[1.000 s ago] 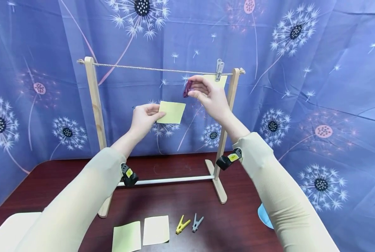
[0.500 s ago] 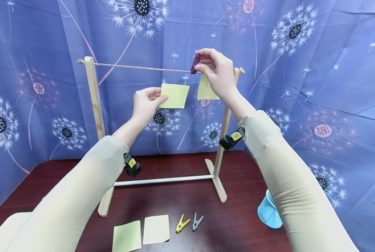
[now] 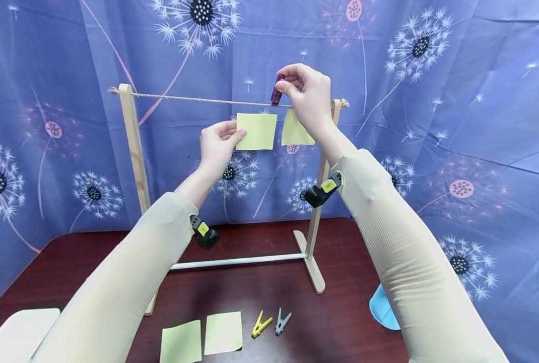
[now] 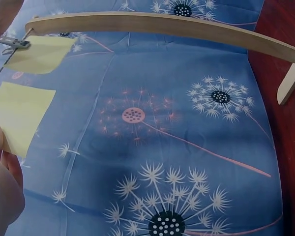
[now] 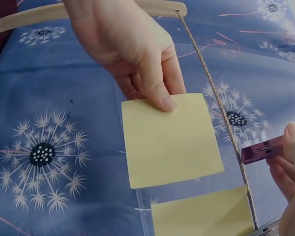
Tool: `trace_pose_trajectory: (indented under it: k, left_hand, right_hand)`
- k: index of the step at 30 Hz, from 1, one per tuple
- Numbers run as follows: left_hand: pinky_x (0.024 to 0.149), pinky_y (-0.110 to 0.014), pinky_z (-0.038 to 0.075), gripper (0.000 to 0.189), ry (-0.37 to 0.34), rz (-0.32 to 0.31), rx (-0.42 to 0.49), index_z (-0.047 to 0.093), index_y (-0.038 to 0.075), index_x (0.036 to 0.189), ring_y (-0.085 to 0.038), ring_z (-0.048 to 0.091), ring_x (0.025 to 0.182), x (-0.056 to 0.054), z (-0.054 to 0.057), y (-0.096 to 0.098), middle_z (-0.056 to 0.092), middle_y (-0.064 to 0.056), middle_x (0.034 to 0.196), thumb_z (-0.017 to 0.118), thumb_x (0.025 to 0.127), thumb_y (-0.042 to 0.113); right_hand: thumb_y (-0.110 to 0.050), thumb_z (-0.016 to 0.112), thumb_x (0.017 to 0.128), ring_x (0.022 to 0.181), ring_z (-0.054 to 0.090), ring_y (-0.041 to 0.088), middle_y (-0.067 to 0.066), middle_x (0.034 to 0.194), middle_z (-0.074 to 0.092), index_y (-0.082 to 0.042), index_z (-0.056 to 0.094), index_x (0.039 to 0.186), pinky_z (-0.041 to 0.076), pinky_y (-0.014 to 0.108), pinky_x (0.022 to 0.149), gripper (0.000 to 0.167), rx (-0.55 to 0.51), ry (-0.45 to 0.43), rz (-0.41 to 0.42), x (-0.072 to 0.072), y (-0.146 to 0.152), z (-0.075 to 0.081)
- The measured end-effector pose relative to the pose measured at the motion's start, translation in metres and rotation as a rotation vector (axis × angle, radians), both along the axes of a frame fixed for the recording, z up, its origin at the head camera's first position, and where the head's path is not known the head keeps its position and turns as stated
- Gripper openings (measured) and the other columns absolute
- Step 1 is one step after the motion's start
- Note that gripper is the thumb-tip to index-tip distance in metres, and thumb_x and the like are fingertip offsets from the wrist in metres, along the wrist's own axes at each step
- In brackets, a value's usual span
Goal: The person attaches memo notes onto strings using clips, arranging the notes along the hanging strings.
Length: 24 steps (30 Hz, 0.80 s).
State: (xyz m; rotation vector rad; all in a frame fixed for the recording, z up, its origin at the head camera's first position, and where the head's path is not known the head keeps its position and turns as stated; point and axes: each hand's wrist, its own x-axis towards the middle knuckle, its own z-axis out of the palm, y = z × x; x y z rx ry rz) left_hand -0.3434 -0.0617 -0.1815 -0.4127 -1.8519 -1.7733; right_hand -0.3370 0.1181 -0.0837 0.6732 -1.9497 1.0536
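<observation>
My left hand (image 3: 219,143) pinches a yellow sticky note (image 3: 258,132) by its left edge, thumb in front. The note hangs just below the twine (image 3: 197,99) stretched across a wooden frame. Above that line my right hand (image 3: 309,93) pinches a purple clothespin (image 3: 276,91), whose tip is right at the twine in the right wrist view. A second sticky note (image 3: 296,128) hangs from the line to the right of the held one, partly behind my right hand. In the left wrist view a grey clothespin (image 4: 17,43) clips that note.
Two sticky notes (image 3: 181,343) lie on the dark red table, beside a yellow clothespin (image 3: 261,324) and a grey clothespin (image 3: 282,321). At the right is a light blue cup (image 3: 384,308); a white board (image 3: 20,333) sits at left. The frame's right post (image 3: 316,227) stands behind my right arm.
My left hand has lifted the sticky note up and rightward toward the twine. My right hand has raised the purple clothespin from below the line to just above it.
</observation>
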Motion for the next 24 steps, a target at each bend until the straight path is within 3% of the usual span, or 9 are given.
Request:
trace_pose_trajectory:
  k: [6,12,24]
  left_hand:
    - [0.088,-0.023,0.054,0.031,0.016,0.01,-0.013,0.066,-0.005,0.118,-0.024,0.069,0.102,-0.002,0.004,0.005,0.069,-0.021,0.116,0.07,0.09,0.008]
    - [0.088,-0.025,0.054,0.032,0.01,-0.012,-0.019,0.066,-0.005,0.119,-0.027,0.068,0.105,-0.002,0.006,0.011,0.069,-0.021,0.116,0.069,0.091,0.008]
    - [0.087,-0.025,0.054,0.033,0.005,-0.007,-0.001,0.066,-0.005,0.119,-0.027,0.068,0.105,-0.002,0.007,0.015,0.069,-0.021,0.116,0.07,0.09,0.008]
  right_hand:
    - [-0.011,0.073,0.087,0.068,0.058,-0.006,0.007,0.088,0.073,0.0,0.073,0.096,0.047,0.014,0.075,0.014,-0.026,-0.059,-0.007,0.0,-0.001,0.005]
    - [-0.012,0.072,0.089,0.066,0.059,-0.003,0.001,0.081,0.07,0.0,0.074,0.098,0.049,0.015,0.072,0.015,0.022,-0.116,-0.003,-0.002,-0.002,0.006]
    - [-0.015,0.069,0.092,0.066,0.055,-0.003,0.011,0.095,0.074,-0.003,0.074,0.103,0.043,0.015,0.07,0.017,0.131,-0.143,-0.074,-0.009,-0.006,0.001]
